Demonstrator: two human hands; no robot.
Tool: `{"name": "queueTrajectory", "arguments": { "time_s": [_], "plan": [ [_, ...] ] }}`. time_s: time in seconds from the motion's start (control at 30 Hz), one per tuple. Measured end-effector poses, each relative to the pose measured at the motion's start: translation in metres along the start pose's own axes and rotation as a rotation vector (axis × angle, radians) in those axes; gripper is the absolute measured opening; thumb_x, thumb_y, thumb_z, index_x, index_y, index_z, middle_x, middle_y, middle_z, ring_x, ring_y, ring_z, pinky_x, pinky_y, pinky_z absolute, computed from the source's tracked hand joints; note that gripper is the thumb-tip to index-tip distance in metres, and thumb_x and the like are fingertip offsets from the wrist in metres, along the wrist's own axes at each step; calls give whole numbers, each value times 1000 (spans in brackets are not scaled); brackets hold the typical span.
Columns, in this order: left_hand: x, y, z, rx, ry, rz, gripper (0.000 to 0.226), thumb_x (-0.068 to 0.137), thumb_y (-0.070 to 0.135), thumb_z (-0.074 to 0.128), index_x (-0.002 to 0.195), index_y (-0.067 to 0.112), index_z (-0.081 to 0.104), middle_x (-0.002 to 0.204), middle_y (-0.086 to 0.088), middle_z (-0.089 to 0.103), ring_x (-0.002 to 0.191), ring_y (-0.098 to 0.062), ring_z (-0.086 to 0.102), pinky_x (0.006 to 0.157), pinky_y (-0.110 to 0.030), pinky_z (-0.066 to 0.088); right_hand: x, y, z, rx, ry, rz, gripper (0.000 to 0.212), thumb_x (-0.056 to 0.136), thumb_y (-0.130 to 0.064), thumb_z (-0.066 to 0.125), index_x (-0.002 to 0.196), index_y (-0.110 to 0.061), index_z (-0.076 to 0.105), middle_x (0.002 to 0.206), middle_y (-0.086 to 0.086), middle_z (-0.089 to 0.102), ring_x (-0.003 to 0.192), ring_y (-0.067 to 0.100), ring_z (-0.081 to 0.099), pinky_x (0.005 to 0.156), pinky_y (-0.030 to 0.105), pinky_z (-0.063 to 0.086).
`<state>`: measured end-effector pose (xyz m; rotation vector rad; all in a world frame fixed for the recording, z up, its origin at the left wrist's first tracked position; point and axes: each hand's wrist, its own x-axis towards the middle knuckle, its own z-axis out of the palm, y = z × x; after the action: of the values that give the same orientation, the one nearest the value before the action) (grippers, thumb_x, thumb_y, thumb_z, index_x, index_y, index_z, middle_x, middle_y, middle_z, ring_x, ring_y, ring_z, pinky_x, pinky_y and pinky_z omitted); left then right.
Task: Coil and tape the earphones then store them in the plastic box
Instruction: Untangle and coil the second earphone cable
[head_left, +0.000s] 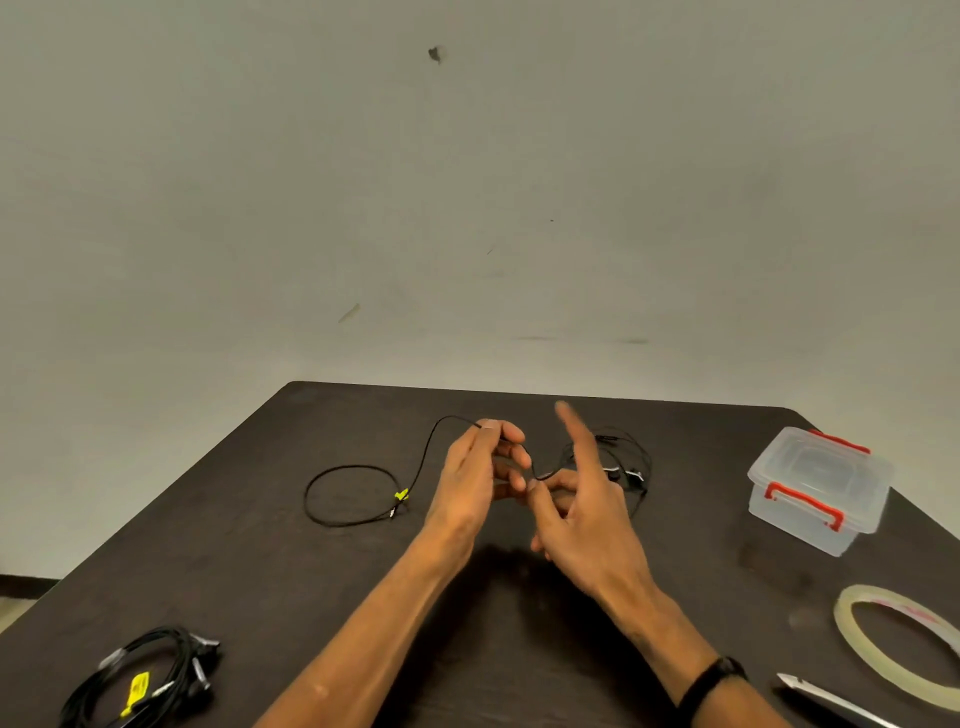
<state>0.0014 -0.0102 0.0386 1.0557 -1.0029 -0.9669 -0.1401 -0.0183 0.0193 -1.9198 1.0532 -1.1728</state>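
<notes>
Black earphones (358, 470) with a yellow tag lie on the dark table (311, 571); one end forms a loop at the left. The cable runs up to my left hand (475, 480), which pinches it between thumb and fingers. From there it dips across to my right hand (582, 501), whose thumb and lower fingers grip it while the index finger points up. Behind my right hand, more loops and the earbuds are bunched together. The clear plastic box (815, 491) with red clips stands shut at the right. A roll of clear tape (898, 644) lies at the near right.
A bundle of other black earphones (148, 675) with yellow tags lies at the near left corner. A metal blade or cutter (831, 699) rests by the tape. A plain wall rises behind the table's far edge.
</notes>
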Motion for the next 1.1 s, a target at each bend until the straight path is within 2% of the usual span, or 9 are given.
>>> {"name": "queueTrajectory", "arguments": {
  "time_s": [0.07, 0.17, 0.27, 0.37, 0.53, 0.63, 0.73, 0.93, 1.1],
  "plan": [
    [0, -1, -1, 9, 4, 5, 35, 112, 23, 35, 98, 10, 64, 81, -8, 65, 59, -16, 55, 61, -30, 52, 0, 4, 2, -12, -21, -4, 67, 100, -27, 64, 151, -55, 31, 91, -1, 76, 57, 24, 72, 58, 42, 64],
    [2, -2, -2, 15, 13, 6, 35, 112, 23, 35, 98, 9, 65, 76, -6, 60, 61, -15, 52, 61, -27, 52, 2, 6, 3, -51, 9, -6, 35, 100, -43, 64, 134, -37, 58, 99, -9, 74, 59, 18, 73, 61, 41, 64],
    [5, -4, -3, 27, 16, 5, 36, 112, 24, 36, 97, 9, 66, 69, -1, 52, 55, -12, 46, 61, -28, 51, 7, 9, 2, -56, 56, 13, 17, 102, -28, 66, 117, -23, 70, 88, -10, 77, 58, 13, 72, 59, 32, 62],
    [9, 0, -9, 22, 46, 5, 38, 111, 27, 37, 95, 11, 67, 64, 2, 47, 51, -10, 40, 59, -30, 49, 10, 13, -1, -71, 69, 67, 4, 99, -20, 71, 100, -22, 74, 80, -8, 77, 58, 8, 72, 56, 21, 58],
    [12, 18, -30, -214, 173, 8, 36, 111, 28, 37, 95, 11, 64, 59, 3, 42, 49, -10, 33, 54, -28, 40, 18, 25, -10, -39, 161, 173, 9, 102, -22, 64, 94, -21, 69, 77, -2, 76, 52, 12, 70, 53, 28, 59],
    [14, 25, -46, -368, 262, 14, 30, 110, 24, 39, 95, 13, 62, 60, 3, 40, 48, -9, 32, 53, -27, 37, 26, 35, -19, 195, 272, 325, 11, 106, -17, 55, 104, -9, 63, 69, 7, 73, 46, 17, 63, 44, 31, 50],
    [15, 23, -49, -361, 302, 29, 30, 110, 23, 38, 90, 14, 59, 60, 2, 42, 47, -10, 32, 53, -28, 37, 29, 40, -24, 321, 277, 427, 13, 110, -18, 47, 118, -10, 53, 64, 11, 71, 44, 16, 57, 41, 29, 43],
    [12, 9, -31, 144, 249, 220, 37, 112, 27, 36, 92, 15, 64, 68, 2, 56, 55, -9, 48, 62, -33, 50, 21, 17, -12, 347, -78, 405, 44, 110, -43, 45, 151, -37, 30, 65, 18, 70, 44, 21, 56, 39, 28, 42],
    [4, -9, -10, 285, 67, 222, 39, 113, 31, 35, 93, 19, 66, 65, 8, 52, 56, -9, 48, 58, -37, 48, 13, 5, -2, 543, -280, 341, 38, 110, -37, 45, 146, -44, 38, 86, 27, 75, 57, 28, 66, 49, 31, 54]
  ]
}}
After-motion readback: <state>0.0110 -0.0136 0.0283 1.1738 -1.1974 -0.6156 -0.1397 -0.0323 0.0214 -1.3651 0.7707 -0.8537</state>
